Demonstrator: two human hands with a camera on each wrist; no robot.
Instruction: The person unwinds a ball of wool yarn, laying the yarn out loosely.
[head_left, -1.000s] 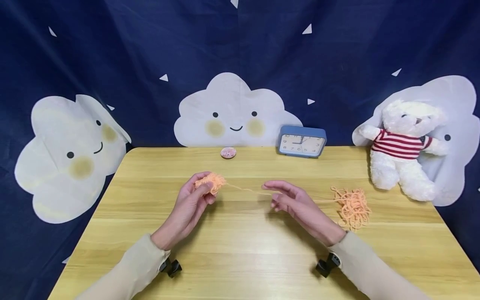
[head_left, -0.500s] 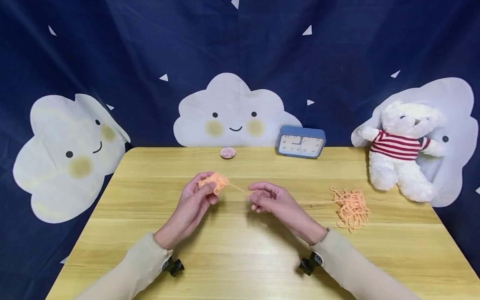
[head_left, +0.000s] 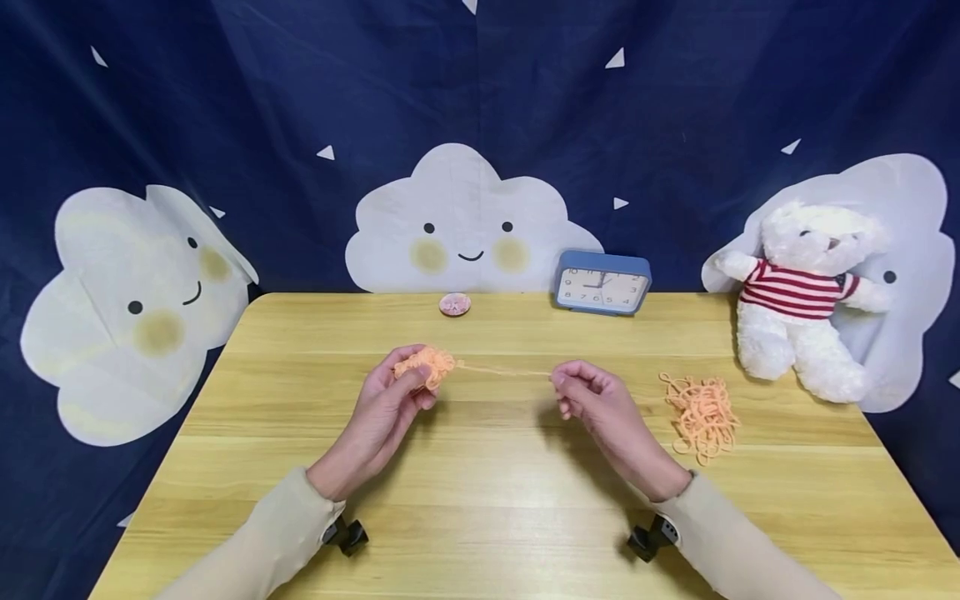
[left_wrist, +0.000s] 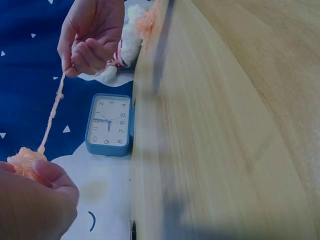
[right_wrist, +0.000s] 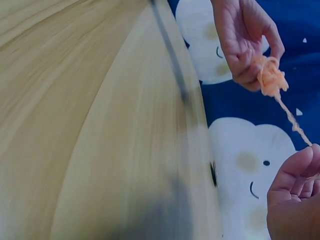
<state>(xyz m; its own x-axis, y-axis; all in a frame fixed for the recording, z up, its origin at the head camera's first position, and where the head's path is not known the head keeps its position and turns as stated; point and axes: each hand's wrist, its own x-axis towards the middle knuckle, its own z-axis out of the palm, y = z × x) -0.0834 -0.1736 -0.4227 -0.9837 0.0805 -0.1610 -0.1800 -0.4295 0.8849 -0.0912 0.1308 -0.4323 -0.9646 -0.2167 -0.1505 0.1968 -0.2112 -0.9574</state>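
- Your left hand (right_wrist: pixel 242 42) sits above the desk (right_wrist: pixel 90 125) edge, at the top of this view, fingers curled round a small orange yarn ball (right_wrist: pixel 270 77).
- From the ball a single yarn strand (right_wrist: pixel 292 122) runs taut down and to the right, away from the desk.
- Your right hand (right_wrist: pixel 295 197) sits at the lower right, beyond the desk edge, fingers curled where the strand ends.
- Behind the strand hangs a blue cloth with a white smiling cloud (right_wrist: pixel 250 150).
- The desk is blurred.

Clock (head_left: pixel 603 282) behind hands on table (head_left: pixel 480 500); teddy bear (head_left: pixel 801 300) far right
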